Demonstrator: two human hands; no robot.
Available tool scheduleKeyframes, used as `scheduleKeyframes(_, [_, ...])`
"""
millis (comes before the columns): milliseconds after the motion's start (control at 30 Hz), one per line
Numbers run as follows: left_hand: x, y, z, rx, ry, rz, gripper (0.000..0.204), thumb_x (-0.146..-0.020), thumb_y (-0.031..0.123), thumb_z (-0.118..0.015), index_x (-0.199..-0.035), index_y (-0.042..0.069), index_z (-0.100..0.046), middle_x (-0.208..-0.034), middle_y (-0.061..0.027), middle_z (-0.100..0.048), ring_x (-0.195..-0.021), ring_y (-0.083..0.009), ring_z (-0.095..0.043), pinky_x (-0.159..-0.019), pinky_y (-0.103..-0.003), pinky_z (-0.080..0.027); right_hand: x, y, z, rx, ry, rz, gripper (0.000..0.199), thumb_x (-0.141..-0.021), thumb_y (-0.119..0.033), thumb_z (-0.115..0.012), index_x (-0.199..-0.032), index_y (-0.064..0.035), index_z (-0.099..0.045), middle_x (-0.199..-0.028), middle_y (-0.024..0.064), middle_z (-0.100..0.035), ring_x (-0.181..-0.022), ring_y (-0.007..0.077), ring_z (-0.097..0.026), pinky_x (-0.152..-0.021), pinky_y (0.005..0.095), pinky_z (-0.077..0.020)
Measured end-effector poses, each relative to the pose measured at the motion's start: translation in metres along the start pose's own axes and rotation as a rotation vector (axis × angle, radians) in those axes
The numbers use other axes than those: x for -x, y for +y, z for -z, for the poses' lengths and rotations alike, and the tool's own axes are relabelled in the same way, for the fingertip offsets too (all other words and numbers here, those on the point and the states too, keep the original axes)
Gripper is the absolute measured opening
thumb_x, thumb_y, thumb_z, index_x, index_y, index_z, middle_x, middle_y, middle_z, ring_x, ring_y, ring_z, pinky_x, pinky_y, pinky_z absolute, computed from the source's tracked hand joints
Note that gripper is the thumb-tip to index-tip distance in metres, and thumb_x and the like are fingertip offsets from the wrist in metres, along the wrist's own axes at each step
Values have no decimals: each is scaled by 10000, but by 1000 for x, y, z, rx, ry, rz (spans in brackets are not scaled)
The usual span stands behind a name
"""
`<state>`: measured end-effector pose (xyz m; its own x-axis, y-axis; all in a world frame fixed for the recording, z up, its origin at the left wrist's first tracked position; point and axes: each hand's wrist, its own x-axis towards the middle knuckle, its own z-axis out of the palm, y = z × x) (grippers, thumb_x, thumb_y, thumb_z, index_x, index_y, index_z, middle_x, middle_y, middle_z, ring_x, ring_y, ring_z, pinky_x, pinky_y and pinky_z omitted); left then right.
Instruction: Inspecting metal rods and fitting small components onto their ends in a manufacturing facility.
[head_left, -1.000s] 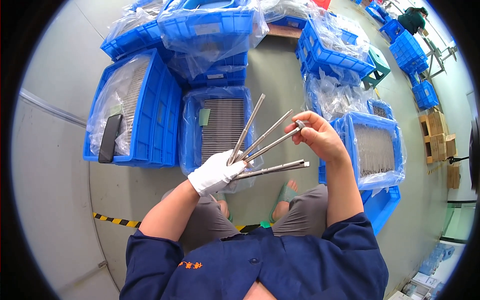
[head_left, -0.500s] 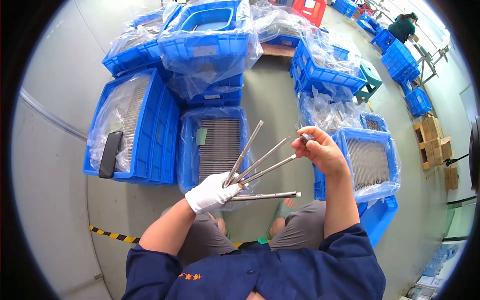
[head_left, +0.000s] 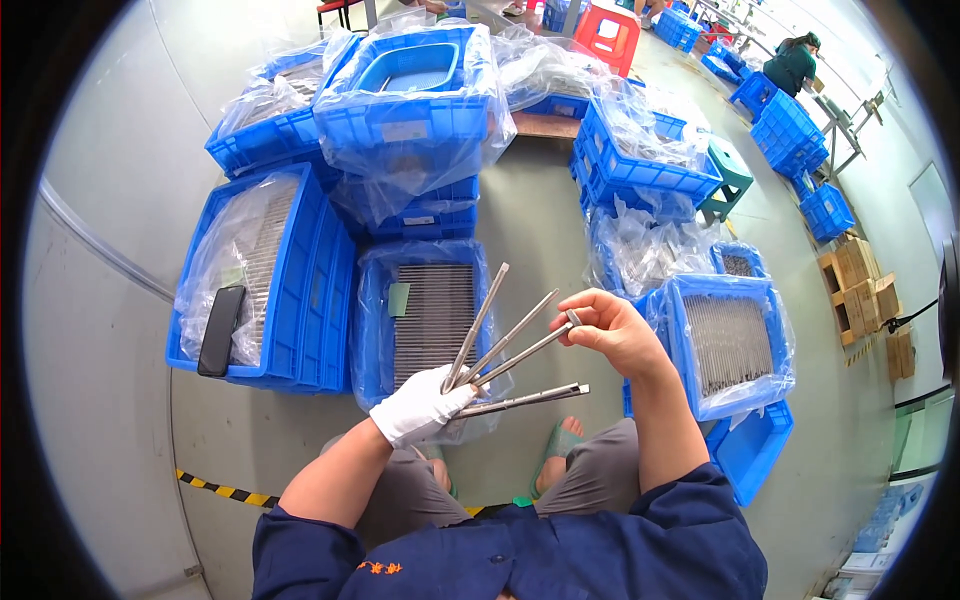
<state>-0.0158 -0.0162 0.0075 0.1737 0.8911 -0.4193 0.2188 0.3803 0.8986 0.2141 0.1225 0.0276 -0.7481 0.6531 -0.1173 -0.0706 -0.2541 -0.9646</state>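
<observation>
My left hand (head_left: pixel 418 406), in a white glove, is closed around several slim metal rods (head_left: pixel 476 327) that fan out up and to the right. My bare right hand (head_left: pixel 622 338) pinches a small metal piece (head_left: pixel 573 318) between thumb and fingers. That piece is at the far tip of one of the rods; whether it sits on the rod or only touches it I cannot tell. Beyond my left hand, a plastic-lined blue crate (head_left: pixel 365 330) holds rows of similar rods (head_left: pixel 434 310) with a green slip of paper (head_left: pixel 399 299) on them.
On the left, a phone (head_left: pixel 221 331) lies on the plastic over a blue crate (head_left: pixel 322 290) of rods. Another lined crate (head_left: pixel 735 408) stands right of my right hand. Stacked crates (head_left: pixel 400 130), a green stool (head_left: pixel 728 180) and a person (head_left: pixel 792 66) are farther off.
My right hand has moved left and slightly down, bringing the small metal piece to a rod's tip. The rods in my left hand have shifted a little left.
</observation>
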Motion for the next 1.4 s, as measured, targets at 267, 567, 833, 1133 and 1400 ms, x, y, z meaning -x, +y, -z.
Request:
scheduleKeyframes(267, [-3,2,-6,149,-3,11,313,-806,345,-517,-904,52,-568,-689,-8,-522,-597,-83,-472,-542,-229,-394,-5,30,-43,-205,-2,-70,314,-696,21,-627,-994,-15,-532,-938,118,-599,-823,148,-579,-715,257,-462])
scheduleKeyframes(567, [3,13,-9,348,-4,98,261,-820,340,-509,-808,80,-505,-621,9,-479,-517,-62,-440,-441,-205,-352,-8,39,-42,-122,-75,43,310,-717,-21,-632,-1005,-40,-518,-936,129,-592,-829,177,-582,-733,290,-473])
scheduleKeyframes(833, [-8,-5,-12,325,26,-18,257,-827,380,-489,-801,124,-477,-527,-14,-481,-367,-69,-365,-334,-201,-258,-9,23,-42,-34,-65,-71,323,-737,17,-586,-1045,-16,-497,-980,123,-585,-916,178,-562,-797,287,-446])
scheduleKeyframes(1133, [-5,-6,-13,424,-1,45,252,-834,333,-470,-737,102,-499,-574,17,-475,-468,-58,-400,-419,-219,-321,-7,40,-48,-163,-90,19,317,-748,-7,-591,-1052,-18,-502,-999,110,-587,-918,171,-559,-804,291,-440])
scheduleKeyframes(1400, [0,-9,-10,222,-4,29,257,-820,349,-506,-784,95,-507,-578,23,-463,-483,-63,-405,-422,-209,-322,-1,1,38,-454,199,344,236,-842,-115,-507,-1067,-44,-489,-927,91,-578,-795,146,-569,-721,284,-478])
